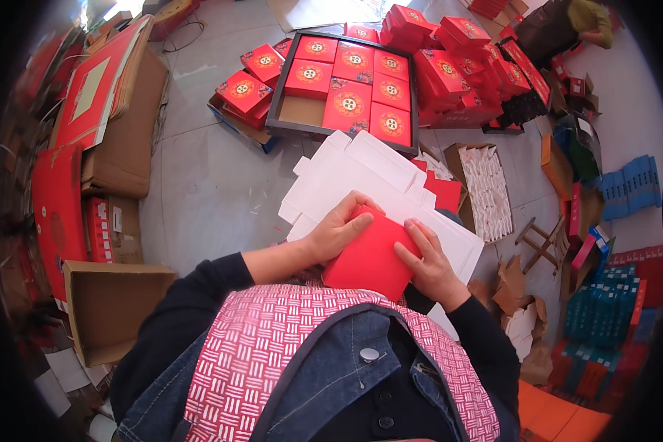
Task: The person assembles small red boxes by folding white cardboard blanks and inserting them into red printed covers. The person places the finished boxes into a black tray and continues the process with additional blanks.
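Note:
Close to my body, a plain red box [368,258] is held between my two hands. My left hand [340,230] grips its left upper edge, thumb on the top face. My right hand [431,259] clasps the right side, with fingers laid over the edge and top. Beneath lie flat white cardboard blanks [361,173] with cut tabs, their printed side, if any, hidden. Just beyond them a dark-framed tray [274,121] holds several red boxes [348,105] with round gold emblems; its near-left corner shows bare brown bottom.
More red boxes [443,70] are piled right of the tray, and a smaller stack [244,92] stands left. An open carton [486,188] of white packets sits at right, near a wooden stool [544,243]. At left are an open brown carton [118,309] and leaning cardboard [129,118].

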Motion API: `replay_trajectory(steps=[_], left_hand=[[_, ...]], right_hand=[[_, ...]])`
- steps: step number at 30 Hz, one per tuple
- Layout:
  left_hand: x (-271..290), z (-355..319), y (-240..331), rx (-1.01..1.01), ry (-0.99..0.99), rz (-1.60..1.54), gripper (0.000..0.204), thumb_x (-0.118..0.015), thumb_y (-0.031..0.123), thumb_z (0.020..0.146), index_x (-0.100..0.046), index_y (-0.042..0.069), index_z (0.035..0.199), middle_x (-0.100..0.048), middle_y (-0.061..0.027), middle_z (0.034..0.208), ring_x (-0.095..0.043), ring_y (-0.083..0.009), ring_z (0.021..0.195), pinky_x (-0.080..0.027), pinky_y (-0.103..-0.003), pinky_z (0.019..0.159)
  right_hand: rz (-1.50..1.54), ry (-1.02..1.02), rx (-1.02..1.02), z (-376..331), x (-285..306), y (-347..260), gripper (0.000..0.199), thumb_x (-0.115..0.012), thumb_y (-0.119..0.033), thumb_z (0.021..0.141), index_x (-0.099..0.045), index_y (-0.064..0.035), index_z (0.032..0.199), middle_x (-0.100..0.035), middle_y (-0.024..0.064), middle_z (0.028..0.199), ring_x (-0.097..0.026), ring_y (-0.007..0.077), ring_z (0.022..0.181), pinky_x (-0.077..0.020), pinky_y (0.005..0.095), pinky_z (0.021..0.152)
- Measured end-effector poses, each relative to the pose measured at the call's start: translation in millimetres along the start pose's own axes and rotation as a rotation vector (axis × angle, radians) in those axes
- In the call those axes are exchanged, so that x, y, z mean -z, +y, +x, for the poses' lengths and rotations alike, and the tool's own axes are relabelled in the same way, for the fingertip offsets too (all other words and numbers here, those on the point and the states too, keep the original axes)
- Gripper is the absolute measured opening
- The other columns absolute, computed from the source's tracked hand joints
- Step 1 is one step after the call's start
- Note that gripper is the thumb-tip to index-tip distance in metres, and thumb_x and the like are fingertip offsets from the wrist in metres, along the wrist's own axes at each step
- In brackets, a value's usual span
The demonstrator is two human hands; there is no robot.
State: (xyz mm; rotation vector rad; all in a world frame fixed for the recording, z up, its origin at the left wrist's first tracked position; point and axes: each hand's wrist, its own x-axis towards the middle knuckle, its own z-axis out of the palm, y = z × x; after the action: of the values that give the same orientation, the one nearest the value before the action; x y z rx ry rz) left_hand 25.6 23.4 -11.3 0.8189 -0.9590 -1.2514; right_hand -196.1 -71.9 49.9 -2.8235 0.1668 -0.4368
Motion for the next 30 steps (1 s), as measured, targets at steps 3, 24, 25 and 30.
replay_trajectory(steps=[3, 24, 25, 30], left_hand=[[-0.4, 1.7, 1.8, 0.132, 0.056, -0.034, 0.028, -0.044, 0.031, 0.101, -0.047, 0.005, 0.111, -0.056, -0.0082, 0.113, -0.052, -0.0123, 0.105, -0.044, -0.029, 0.092], [16.5, 36.0, 67.7, 0.167, 0.154, -0.347, 0.037, -0.065, 0.014, 0.088, -0.05, -0.002, 0.117, -0.062, -0.0135, 0.107, -0.064, -0.0211, 0.096, -0.056, -0.038, 0.079], [16.5, 36.5, 68.0, 0.157, 0.157, -0.362, 0.037, -0.065, 0.014, 0.088, -0.05, -0.002, 0.117, -0.062, -0.0128, 0.108, -0.064, -0.0203, 0.097, -0.056, -0.038, 0.08], [25.3, 46.3, 64.5, 0.042, 0.242, -0.463, 0.034, -0.064, 0.013, 0.088, -0.052, -0.001, 0.117, -0.062, -0.01, 0.11, -0.061, -0.0183, 0.102, -0.052, -0.036, 0.087]], right_hand=[[0.016, 0.069, 0.001, 2.7, -1.6, -0.5, 0.056, -0.068, -0.002, 0.07, -0.056, -0.0115, 0.124, -0.045, 0.0201, 0.136, -0.05, 0.0374, 0.117, -0.0457, 0.0427, 0.097], [1.626, 0.317, -0.796, 73.0, 14.0, 15.7, 0.041, -0.065, -0.016, 0.085, -0.049, -0.0003, 0.12, -0.064, 0.013, 0.1, -0.067, 0.0243, 0.071, -0.0526, 0.0267, 0.055], [1.623, 0.324, -0.806, 75.3, 13.8, 16.4, 0.041, -0.065, -0.016, 0.085, -0.049, -0.0004, 0.12, -0.064, 0.0129, 0.099, -0.067, 0.0242, 0.07, -0.0526, 0.0267, 0.055], [1.456, 0.174, -0.85, 88.7, 17.9, 20.7, 0.045, -0.061, -0.023, 0.089, -0.047, -0.0004, 0.125, -0.058, 0.0137, 0.116, -0.064, 0.0219, 0.095, -0.0546, 0.0289, 0.067]])
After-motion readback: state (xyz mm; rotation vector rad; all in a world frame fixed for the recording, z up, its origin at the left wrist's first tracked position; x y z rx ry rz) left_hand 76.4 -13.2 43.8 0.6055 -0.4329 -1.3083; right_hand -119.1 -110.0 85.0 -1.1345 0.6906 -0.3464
